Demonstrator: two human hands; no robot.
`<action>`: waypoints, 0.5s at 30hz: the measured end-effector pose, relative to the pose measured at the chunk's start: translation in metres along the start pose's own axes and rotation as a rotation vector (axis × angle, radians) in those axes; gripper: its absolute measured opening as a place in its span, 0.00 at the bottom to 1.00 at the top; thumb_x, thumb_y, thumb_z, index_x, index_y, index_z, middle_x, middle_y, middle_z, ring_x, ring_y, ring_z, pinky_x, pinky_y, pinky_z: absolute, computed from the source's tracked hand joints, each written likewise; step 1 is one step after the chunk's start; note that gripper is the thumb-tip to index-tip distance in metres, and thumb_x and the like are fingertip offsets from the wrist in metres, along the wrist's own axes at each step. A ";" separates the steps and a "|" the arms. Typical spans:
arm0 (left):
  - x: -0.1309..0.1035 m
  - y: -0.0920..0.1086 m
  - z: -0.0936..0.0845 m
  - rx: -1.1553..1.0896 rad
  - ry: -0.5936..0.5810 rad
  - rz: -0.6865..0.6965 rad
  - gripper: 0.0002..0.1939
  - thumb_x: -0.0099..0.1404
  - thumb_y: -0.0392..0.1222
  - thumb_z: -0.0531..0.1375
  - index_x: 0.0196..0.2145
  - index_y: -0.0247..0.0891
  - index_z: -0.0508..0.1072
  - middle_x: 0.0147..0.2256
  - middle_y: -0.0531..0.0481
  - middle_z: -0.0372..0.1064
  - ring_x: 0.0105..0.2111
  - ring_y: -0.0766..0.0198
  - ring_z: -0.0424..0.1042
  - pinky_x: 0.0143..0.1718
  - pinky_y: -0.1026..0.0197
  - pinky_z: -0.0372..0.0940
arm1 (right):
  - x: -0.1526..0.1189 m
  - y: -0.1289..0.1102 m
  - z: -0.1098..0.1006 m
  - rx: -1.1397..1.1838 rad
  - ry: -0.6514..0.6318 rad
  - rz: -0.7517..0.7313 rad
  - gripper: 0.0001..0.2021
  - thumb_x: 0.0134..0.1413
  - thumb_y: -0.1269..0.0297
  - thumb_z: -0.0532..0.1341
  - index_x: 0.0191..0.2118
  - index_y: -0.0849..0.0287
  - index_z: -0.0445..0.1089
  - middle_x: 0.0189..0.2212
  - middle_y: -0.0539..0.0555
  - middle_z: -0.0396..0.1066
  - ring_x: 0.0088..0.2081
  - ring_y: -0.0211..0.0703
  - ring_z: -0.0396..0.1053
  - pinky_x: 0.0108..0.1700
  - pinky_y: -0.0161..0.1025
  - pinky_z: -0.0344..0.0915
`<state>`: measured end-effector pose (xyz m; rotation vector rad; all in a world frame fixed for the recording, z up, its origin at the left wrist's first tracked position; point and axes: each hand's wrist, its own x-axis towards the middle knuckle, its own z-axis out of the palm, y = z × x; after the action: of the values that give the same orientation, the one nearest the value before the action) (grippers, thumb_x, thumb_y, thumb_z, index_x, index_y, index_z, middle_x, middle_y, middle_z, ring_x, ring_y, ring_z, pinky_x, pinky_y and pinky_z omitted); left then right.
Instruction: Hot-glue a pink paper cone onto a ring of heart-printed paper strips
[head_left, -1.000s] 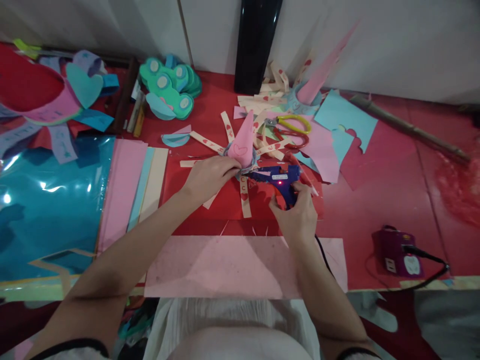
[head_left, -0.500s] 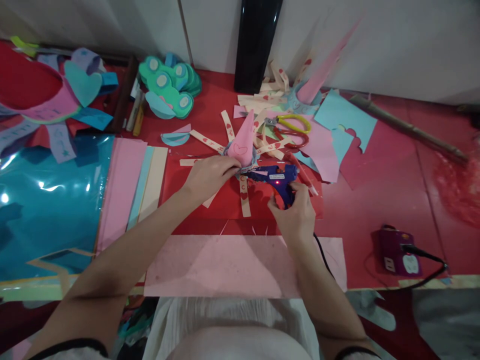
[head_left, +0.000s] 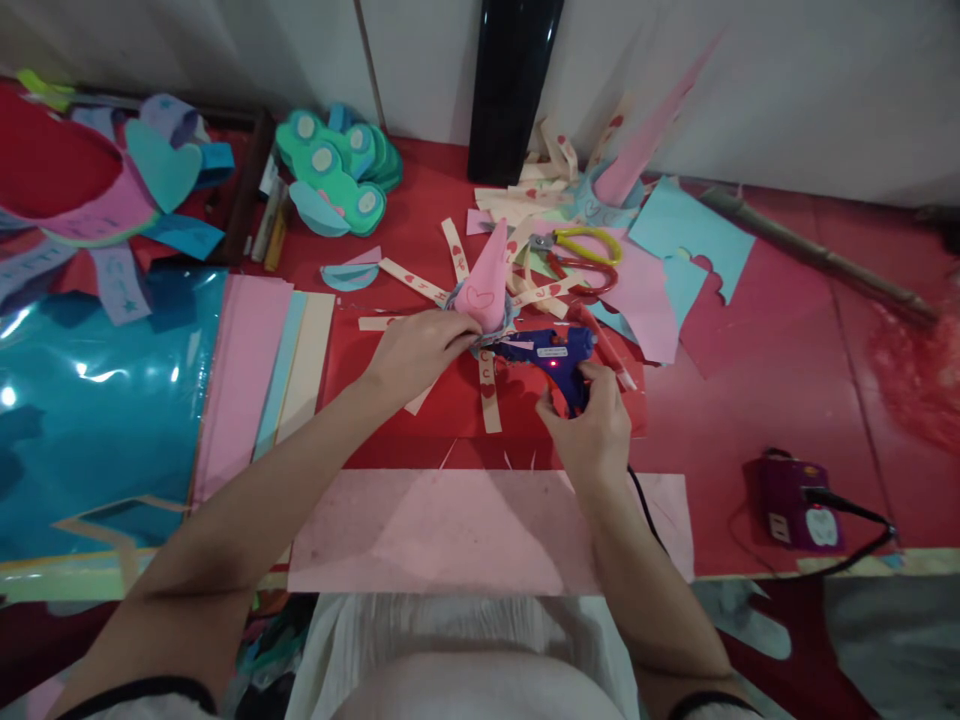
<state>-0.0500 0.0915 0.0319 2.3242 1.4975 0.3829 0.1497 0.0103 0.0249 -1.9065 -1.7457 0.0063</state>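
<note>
A pink paper cone with a drawn heart stands upright in a blue paper ring on the table. Cream paper strips with red letters and hearts spread out from the ring's base. My left hand is closed on the near edge of the ring, thumb and fingers pinched there. In my right hand is a blue glue gun with a red light lit. Its nozzle points left at the ring, close to my left fingertips; whether it touches I cannot tell.
Yellow- and red-handled scissors lie on paper scraps behind. A second pink cone stands at the back. Left are green paper shapes and coloured sheets. A purple power adapter sits right, near a bamboo stick.
</note>
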 end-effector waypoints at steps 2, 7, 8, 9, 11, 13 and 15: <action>0.000 0.001 -0.001 -0.003 -0.005 -0.004 0.10 0.64 0.42 0.53 0.37 0.44 0.74 0.37 0.54 0.74 0.37 0.63 0.71 0.30 0.64 0.59 | 0.000 0.000 0.000 0.008 -0.004 0.001 0.15 0.45 0.63 0.57 0.41 0.58 0.59 0.32 0.52 0.69 0.30 0.38 0.68 0.25 0.33 0.63; 0.000 0.002 -0.002 -0.011 -0.006 -0.002 0.10 0.65 0.42 0.53 0.37 0.43 0.74 0.37 0.54 0.74 0.37 0.64 0.71 0.31 0.65 0.60 | 0.001 0.001 -0.001 0.036 -0.021 0.011 0.15 0.45 0.63 0.57 0.41 0.58 0.59 0.31 0.51 0.68 0.28 0.37 0.67 0.27 0.34 0.65; 0.000 0.002 -0.002 -0.011 -0.008 -0.002 0.10 0.65 0.42 0.53 0.37 0.43 0.74 0.37 0.54 0.74 0.37 0.64 0.71 0.31 0.65 0.60 | 0.001 0.002 -0.001 0.041 -0.027 0.013 0.14 0.45 0.63 0.57 0.41 0.58 0.59 0.31 0.51 0.68 0.28 0.36 0.67 0.27 0.34 0.65; 0.000 0.002 -0.002 -0.012 -0.011 -0.001 0.10 0.65 0.42 0.53 0.37 0.44 0.74 0.37 0.54 0.74 0.37 0.64 0.71 0.32 0.65 0.60 | 0.001 0.002 -0.001 0.045 -0.033 0.016 0.14 0.45 0.63 0.57 0.41 0.58 0.59 0.31 0.51 0.68 0.28 0.36 0.66 0.28 0.34 0.65; 0.001 0.002 -0.002 -0.013 -0.014 0.003 0.10 0.65 0.42 0.53 0.38 0.44 0.74 0.37 0.54 0.74 0.38 0.64 0.71 0.32 0.65 0.60 | 0.001 0.002 -0.002 0.056 -0.042 0.023 0.14 0.45 0.63 0.56 0.41 0.58 0.59 0.32 0.52 0.69 0.28 0.36 0.66 0.29 0.35 0.65; 0.000 0.002 -0.002 -0.012 -0.012 0.007 0.11 0.65 0.42 0.52 0.38 0.43 0.74 0.37 0.54 0.74 0.38 0.64 0.71 0.33 0.65 0.61 | 0.001 0.002 -0.003 0.065 -0.050 0.032 0.14 0.45 0.63 0.56 0.40 0.57 0.59 0.33 0.52 0.69 0.29 0.37 0.67 0.29 0.35 0.65; 0.000 0.001 -0.002 -0.008 -0.010 0.006 0.11 0.65 0.42 0.52 0.38 0.43 0.74 0.37 0.53 0.74 0.37 0.64 0.71 0.33 0.65 0.61 | 0.002 0.002 -0.004 0.075 -0.056 0.044 0.14 0.44 0.63 0.56 0.40 0.57 0.59 0.34 0.53 0.69 0.30 0.38 0.67 0.29 0.36 0.66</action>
<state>-0.0493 0.0914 0.0339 2.3217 1.4817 0.3780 0.1533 0.0102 0.0278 -1.9067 -1.7144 0.1407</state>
